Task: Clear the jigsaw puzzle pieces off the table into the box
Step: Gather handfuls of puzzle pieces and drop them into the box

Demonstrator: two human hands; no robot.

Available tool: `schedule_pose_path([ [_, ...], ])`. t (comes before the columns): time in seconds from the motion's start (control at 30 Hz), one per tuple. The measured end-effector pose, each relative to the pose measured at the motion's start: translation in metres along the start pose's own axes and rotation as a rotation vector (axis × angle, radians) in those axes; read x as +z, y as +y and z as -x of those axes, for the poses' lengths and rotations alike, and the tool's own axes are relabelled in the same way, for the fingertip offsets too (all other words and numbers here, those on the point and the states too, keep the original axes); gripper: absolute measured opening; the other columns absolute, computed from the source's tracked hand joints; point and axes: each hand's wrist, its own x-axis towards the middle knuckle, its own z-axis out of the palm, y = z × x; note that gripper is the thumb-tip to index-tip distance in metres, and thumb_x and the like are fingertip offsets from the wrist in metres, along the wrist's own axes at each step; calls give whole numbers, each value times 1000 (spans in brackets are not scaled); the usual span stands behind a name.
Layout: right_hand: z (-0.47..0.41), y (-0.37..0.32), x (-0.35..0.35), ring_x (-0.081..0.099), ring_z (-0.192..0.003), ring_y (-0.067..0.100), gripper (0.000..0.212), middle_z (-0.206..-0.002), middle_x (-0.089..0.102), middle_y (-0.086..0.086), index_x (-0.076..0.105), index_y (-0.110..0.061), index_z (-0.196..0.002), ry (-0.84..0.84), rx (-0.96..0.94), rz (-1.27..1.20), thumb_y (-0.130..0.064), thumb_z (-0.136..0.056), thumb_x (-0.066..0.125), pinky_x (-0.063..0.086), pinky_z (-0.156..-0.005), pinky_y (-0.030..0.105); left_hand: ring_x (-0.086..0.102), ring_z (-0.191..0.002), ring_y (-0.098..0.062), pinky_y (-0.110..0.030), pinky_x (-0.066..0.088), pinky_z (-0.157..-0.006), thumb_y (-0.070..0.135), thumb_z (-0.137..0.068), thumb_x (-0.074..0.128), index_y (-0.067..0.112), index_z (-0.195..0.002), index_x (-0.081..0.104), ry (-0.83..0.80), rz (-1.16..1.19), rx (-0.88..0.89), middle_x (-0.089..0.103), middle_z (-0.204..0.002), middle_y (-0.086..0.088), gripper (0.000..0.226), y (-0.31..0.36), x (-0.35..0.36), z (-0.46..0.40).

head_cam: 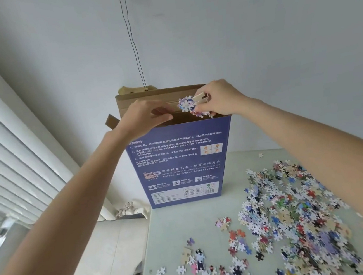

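A tall blue box point(180, 165) with white print stands upright on the pale table point(169, 234), its brown cardboard top flaps open. My left hand point(143, 116) grips the box's upper front edge at the opening. My right hand point(219, 100) holds a clump of joined puzzle pieces point(189, 106) just above the opening. Several loose puzzle pieces point(289, 220) lie scattered over the table to the right of the box and in front of it.
The table's left edge point(146, 244) drops to a light floor. White radiator pipes point(130, 210) sit behind the box at the wall. Window blinds point(6, 154) fill the left side. A thin cord point(134, 49) hangs down the wall above the box.
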Motion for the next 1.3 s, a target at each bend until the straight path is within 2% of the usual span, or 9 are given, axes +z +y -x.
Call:
schedule_pose_path([
  [0.17,-7,-10,6,51,-84,16,21,-87,59,-1,70,-15,-101,-32,-93,213,-20,-81,69,29,-66,24,64,-76,-9,-31,52,-75,28,-85,64,27,-90,71,48,-71,-33,71,-84,9,9,-9,8,15],
  [0.37,-15,-20,17,61,-84,19,12,-79,62,-1,70,-15,-81,-27,-86,211,-26,-77,71,37,-65,25,61,-72,-5,-25,50,-67,31,-84,64,31,-85,71,68,-59,-19,69,-79,14,7,-5,10,26],
  [0.63,-10,-18,27,59,-82,23,48,-85,64,1,58,-17,-83,60,-52,398,-65,-81,52,38,-66,30,58,-70,-3,-26,50,-69,26,-84,65,30,-90,71,115,-87,-10,62,-74,18,10,-6,13,32],
  [0.73,-4,-15,28,56,-78,23,37,-80,61,1,54,-17,-83,159,-13,377,-53,-82,60,36,-66,30,56,-68,-2,-25,49,-68,24,-84,64,29,-90,72,127,-90,-8,60,-74,17,11,-5,14,33],
  [0.83,1,-12,29,61,-85,22,3,-88,68,1,64,-17,-85,213,-1,295,-19,-87,62,34,-67,26,56,-70,-2,-26,50,-68,23,-84,64,29,-91,72,133,-77,-11,61,-74,17,12,-4,14,33],
  [1.0,12,-17,21,58,-98,18,25,-104,66,-4,70,-22,-101,171,-3,239,-16,-92,48,31,-68,23,59,-73,-8,-29,51,-70,23,-85,63,27,-94,71,161,-91,-7,61,-78,16,13,-1,14,36],
  [1.13,42,-14,25,61,-83,9,20,-95,69,-9,70,-25,-97,325,-139,-12,-20,-90,52,50,-77,33,60,-92,-17,-30,48,-75,24,-86,59,22,-103,68,358,-129,35,67,-96,6,19,9,19,57],
  [1.23,92,-5,54,62,-76,12,19,-90,70,-3,70,-15,-97,418,-222,-94,-15,-90,52,52,-71,25,62,-87,-11,-27,51,-76,24,-88,55,20,-101,68,495,21,-34,68,-94,8,19,19,40,101],
  [1.3,129,5,87,63,-78,11,19,-91,71,-3,69,-14,-98,384,-200,-126,-12,-91,52,53,-70,23,64,-84,-9,-27,53,-77,22,-88,54,19,-101,68,469,160,-138,69,-93,8,19,20,66,139],
])
